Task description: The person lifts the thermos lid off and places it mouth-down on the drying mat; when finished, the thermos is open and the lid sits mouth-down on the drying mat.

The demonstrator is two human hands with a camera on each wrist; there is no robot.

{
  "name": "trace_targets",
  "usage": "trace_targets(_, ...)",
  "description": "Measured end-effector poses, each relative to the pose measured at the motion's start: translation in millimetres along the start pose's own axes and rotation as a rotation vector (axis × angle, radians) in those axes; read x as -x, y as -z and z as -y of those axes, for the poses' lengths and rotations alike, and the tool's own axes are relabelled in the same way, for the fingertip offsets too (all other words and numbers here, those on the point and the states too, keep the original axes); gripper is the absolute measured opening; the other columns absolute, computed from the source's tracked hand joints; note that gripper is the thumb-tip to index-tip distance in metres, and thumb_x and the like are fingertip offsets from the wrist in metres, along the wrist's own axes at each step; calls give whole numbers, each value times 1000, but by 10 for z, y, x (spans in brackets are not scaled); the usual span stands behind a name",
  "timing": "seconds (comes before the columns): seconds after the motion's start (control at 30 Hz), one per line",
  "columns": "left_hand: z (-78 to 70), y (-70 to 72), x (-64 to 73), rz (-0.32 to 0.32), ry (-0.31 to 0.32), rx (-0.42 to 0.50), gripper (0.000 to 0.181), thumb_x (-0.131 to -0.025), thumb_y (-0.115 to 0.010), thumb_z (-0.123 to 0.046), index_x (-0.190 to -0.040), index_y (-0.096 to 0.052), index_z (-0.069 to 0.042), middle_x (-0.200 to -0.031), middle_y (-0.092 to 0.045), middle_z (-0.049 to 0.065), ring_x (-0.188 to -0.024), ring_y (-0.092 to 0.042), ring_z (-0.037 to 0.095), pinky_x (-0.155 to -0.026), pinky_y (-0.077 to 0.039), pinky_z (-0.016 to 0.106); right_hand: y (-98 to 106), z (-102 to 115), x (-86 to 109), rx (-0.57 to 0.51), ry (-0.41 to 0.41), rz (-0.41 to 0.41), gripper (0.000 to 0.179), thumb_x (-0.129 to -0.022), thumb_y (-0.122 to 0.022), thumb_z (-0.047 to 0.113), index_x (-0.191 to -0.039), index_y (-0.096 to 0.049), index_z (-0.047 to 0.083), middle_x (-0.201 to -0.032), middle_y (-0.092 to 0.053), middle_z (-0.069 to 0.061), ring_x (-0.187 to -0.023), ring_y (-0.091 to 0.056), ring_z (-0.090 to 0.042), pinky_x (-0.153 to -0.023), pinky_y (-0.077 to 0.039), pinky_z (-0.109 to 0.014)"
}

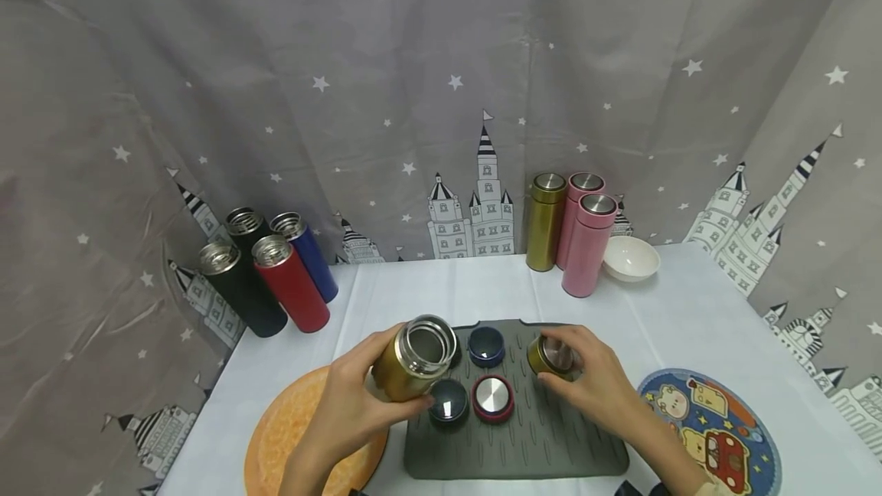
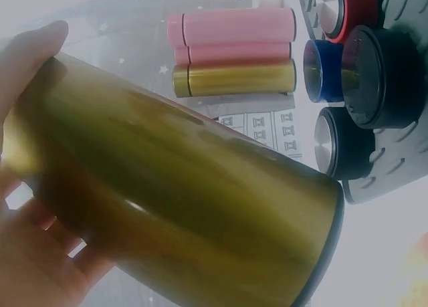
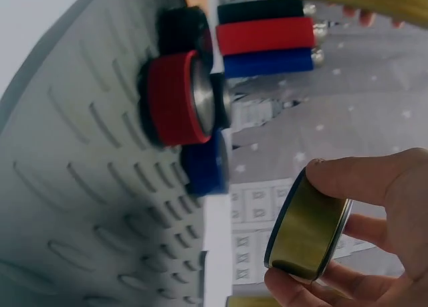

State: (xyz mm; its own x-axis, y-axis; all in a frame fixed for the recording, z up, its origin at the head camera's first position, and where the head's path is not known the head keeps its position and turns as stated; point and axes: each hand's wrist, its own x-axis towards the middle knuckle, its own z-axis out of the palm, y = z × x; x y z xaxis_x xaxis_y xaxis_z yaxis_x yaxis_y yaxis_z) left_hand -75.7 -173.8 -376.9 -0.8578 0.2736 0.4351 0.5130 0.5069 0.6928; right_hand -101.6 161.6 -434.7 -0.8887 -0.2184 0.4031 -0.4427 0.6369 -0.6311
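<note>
My left hand (image 1: pixel 361 396) grips a gold thermos bottle (image 1: pixel 403 373), tilted, its bare steel mouth toward the head camera. In the left wrist view the gold body (image 2: pixel 187 186) fills much of the picture, with the thumb on one side and fingers around the other. My right hand (image 1: pixel 596 373) pinches the gold lid (image 1: pixel 551 357) above the right part of a dark grey mat (image 1: pixel 537 450). In the right wrist view that lid (image 3: pixel 307 230) sits between thumb and fingers. A red lid (image 1: pixel 492 398), a blue lid (image 1: pixel 486 347) and black lids (image 1: pixel 449 402) stand on the mat.
Open bottles stand back left: red (image 1: pixel 292 282), blue (image 1: pixel 306 251) and two black, one nearer (image 1: pixel 244 293). Lidded gold (image 1: pixel 546 224) and pink bottles (image 1: pixel 588 251) stand at the back, beside a white bowl (image 1: pixel 630 259). An orange round mat (image 1: pixel 276 427) and a cartoon mat (image 1: pixel 723 427) flank the grey one.
</note>
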Motion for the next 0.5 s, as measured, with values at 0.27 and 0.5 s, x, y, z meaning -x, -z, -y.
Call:
trace_targets(0.27,6,34,16,-27,2,-8,83,-66,-95,-34,-139,-56,-30,-129,-62,-13,-114,-61,11,-93,-53,42,-209,-195,-97,75,-58,36,61,-69,-92,13,-125,-66,7,-114,-63,-8,-103,-62,-25,-81,-54,-45)
trace_targets(0.5,31,63,60,-52,14,-24,83,-65,-96,-32,-139,-57,-29,-127,-63,-14,-114,-61,10,-93,-52,41,-341,-282,-223,112,-104,76,58,-69,-92,14,-122,-67,9,-114,-64,-10,-103,-63,-30,-85,-52,-53)
